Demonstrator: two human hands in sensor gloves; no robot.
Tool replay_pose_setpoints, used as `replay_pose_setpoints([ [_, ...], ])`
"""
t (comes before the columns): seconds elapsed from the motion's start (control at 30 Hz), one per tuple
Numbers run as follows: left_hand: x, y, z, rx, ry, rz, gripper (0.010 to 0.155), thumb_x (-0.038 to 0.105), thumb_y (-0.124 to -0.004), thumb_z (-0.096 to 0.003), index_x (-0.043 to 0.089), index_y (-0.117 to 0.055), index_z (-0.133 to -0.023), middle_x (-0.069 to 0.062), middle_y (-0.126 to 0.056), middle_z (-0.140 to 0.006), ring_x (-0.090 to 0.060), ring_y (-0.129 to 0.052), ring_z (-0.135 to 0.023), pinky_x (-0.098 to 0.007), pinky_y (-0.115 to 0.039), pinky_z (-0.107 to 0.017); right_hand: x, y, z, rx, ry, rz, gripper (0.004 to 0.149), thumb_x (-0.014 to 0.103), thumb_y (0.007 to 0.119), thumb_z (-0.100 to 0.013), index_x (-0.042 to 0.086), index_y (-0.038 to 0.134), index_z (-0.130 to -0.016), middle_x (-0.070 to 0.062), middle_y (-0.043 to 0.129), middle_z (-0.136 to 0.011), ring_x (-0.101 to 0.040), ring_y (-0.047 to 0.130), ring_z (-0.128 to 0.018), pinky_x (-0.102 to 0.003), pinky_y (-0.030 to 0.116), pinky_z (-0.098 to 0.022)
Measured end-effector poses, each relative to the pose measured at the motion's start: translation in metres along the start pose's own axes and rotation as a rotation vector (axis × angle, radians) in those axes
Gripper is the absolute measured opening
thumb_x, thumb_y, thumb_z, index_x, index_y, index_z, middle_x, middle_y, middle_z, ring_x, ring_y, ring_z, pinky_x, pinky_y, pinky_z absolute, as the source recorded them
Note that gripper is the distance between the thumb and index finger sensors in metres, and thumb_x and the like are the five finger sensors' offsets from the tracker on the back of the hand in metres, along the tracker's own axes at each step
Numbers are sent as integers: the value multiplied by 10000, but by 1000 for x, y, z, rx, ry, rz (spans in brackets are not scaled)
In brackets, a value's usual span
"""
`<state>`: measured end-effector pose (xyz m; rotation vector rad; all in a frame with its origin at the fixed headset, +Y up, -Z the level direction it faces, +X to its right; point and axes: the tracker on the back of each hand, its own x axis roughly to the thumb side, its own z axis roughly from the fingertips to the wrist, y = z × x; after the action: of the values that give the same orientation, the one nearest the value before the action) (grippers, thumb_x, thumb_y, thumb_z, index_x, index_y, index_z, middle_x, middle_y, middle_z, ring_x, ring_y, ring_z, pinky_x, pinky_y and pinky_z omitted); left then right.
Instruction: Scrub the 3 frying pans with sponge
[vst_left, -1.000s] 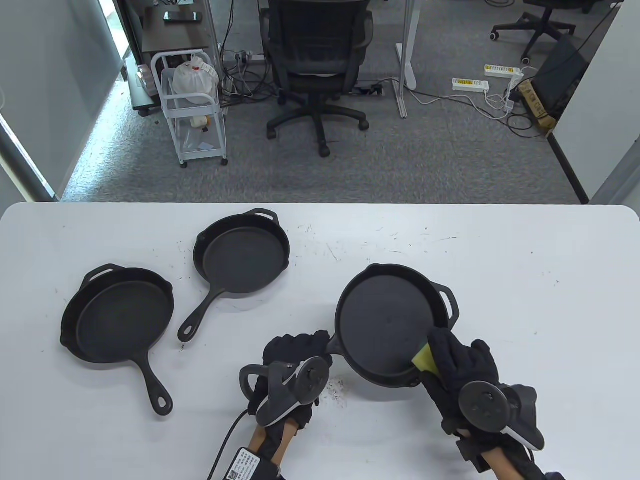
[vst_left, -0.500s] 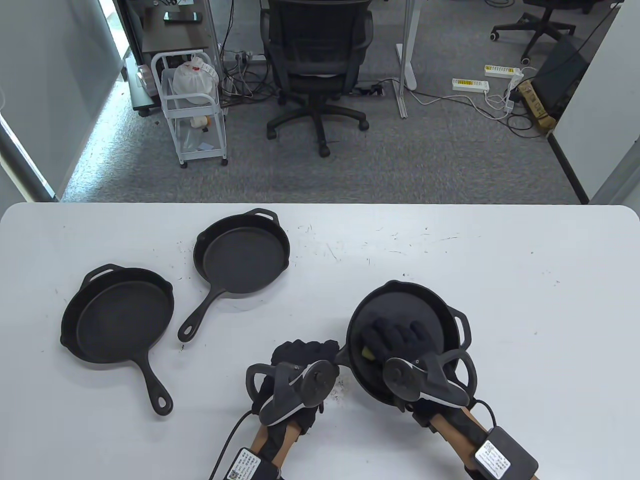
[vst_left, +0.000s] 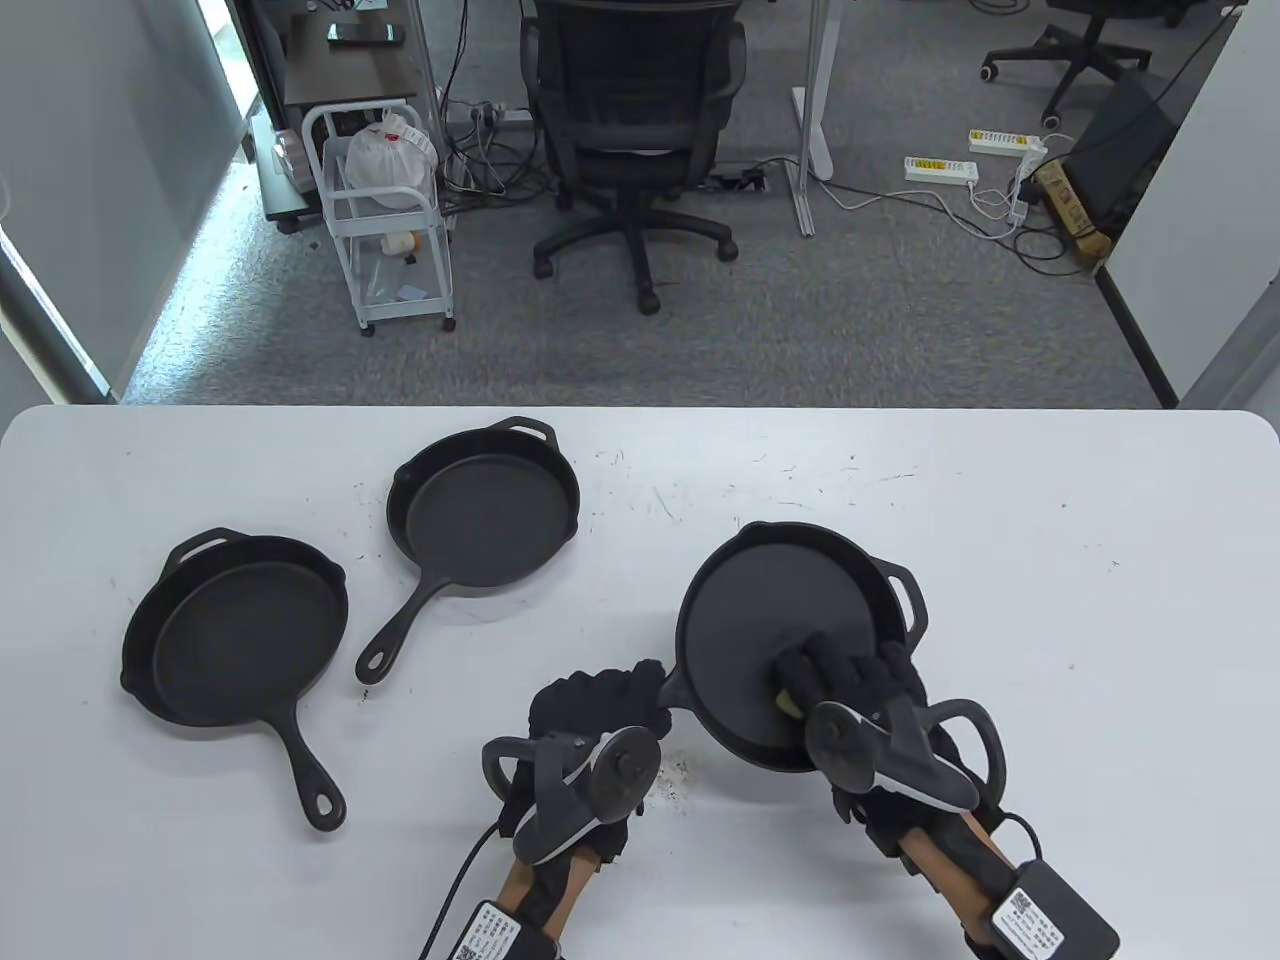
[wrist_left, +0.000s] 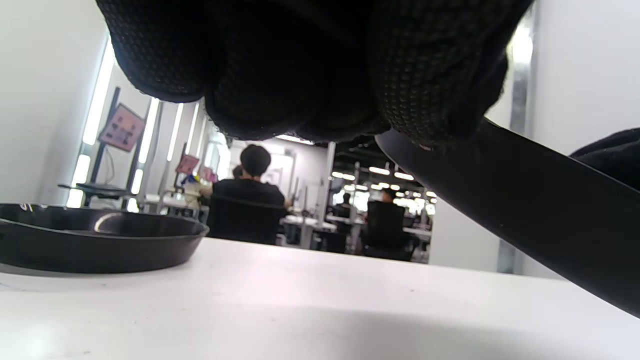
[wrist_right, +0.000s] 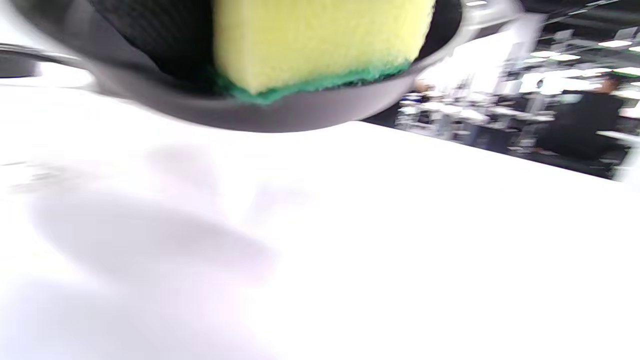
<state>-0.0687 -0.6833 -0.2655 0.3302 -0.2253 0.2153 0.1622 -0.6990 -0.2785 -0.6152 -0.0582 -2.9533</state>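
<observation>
Three black cast-iron frying pans are on the white table. One pan (vst_left: 235, 640) lies at the left, a smaller pan (vst_left: 485, 515) behind it. The third pan (vst_left: 770, 620) is tilted up at the front right, and my left hand (vst_left: 600, 705) grips its handle (wrist_left: 525, 205). My right hand (vst_left: 840, 680) holds a yellow sponge with a green scrub face (wrist_right: 320, 45) against the pan's lower inside, near the rim. Only a sliver of the sponge (vst_left: 785, 700) shows under my fingers in the table view.
Dark crumbs (vst_left: 675, 775) lie on the table by my left hand. Beyond the table's far edge stand an office chair (vst_left: 635, 130) and a white cart (vst_left: 385, 215). The table's right half (vst_left: 1100, 600) is bare.
The pan swung back and tilted again, its handle held throughout. My right hand slid the sponge from the pan's right rim to its left inside, then back toward the lower middle.
</observation>
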Motion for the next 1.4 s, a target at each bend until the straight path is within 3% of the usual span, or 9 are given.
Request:
replay_pose_setpoints([
  [0.2, 15, -6, 1, -117, -115, 101, 583, 401, -900, -391, 245, -903, -954, -24, -1035, -751, -227, -1014, -571, -569, -793, -623, 14, -5, -4, -153, 1, 37, 674, 502, 786, -442, 436, 495, -1047, 48, 499, -1164, -245, 663, -1041, -572, 460, -761],
  [0.33, 22, -4, 2, -104, -151, 49, 582, 411, -915, -375, 267, -916, -939, -2, -1045, -743, -211, -1022, -569, -555, -802, -624, -21, -8, -13, -164, 151, -92, 685, 509, 745, -456, 444, 421, -1056, 53, 409, -1179, -284, 576, -1078, -583, 420, -765],
  [0.53, 16, -7, 1, -74, -88, 14, 586, 396, -900, -389, 235, -906, -953, -33, -1036, -745, -233, -1012, -565, -578, -791, -617, -65, 3, -16, -80, 275, -147, 686, 485, 784, -454, 419, 465, -1058, 13, 463, -1169, -254, 680, -1011, -563, 394, -771],
  [0.73, 2, -12, -2, -82, -11, 19, 596, 355, -845, -432, 184, -846, -1003, -68, -993, -794, -254, -978, -597, -601, -759, -626, -39, 14, -14, 59, 58, -97, 669, 440, 851, -440, 397, 557, -1040, 17, 525, -1153, -273, 715, -986, -558, 496, -754],
  [0.9, 7, -11, 0, -84, -59, 28, 583, 376, -872, -421, 210, -874, -981, -50, -1013, -778, -240, -995, -582, -585, -773, -624, 6, 19, -5, -56, -82, -7, 668, 456, 793, -453, 423, 481, -1044, 50, 459, -1163, -236, 611, -1057, -519, 502, -763],
  [1.03, 19, -7, 3, -101, -111, 70, 588, 375, -885, -408, 225, -882, -977, -39, -1015, -783, -232, -998, -592, -577, -772, -635, 2, 8, -7, -154, 12, -4, 694, 498, 735, -455, 455, 377, -1048, 78, 365, -1175, -221, 501, -1099, -535, 450, -773],
  [1.2, 28, -1, 5, -91, -158, 33, 585, 388, -901, -391, 250, -903, -959, -20, -1028, -777, -216, -1009, -598, -561, -780, -637, -48, -3, -9, -172, 194, -205, 681, 477, 698, -471, 444, 346, -1053, 72, 326, -1180, -233, 444, -1114, -564, 371, -777],
  [1.3, 23, 0, 4, -66, -116, 46, 585, 380, -893, -398, 231, -899, -964, -37, -1024, -775, -228, -1005, -588, -569, -779, -626, -65, 2, -7, -142, 215, -217, 700, 474, 743, -464, 419, 376, -1058, 38, 353, -1174, -254, 474, -1085, -485, 331, -786],
  [1.4, 17, 0, 4, -27, -65, 23, 587, 374, -878, -410, 210, -886, -974, -54, -1017, -776, -241, -998, -577, -584, -774, -614, -55, 10, 0, -124, 202, -94, 706, 474, 776, -457, 410, 418, -1061, 15, 420, -1169, -269, 606, -1018, -546, 371, -772],
])
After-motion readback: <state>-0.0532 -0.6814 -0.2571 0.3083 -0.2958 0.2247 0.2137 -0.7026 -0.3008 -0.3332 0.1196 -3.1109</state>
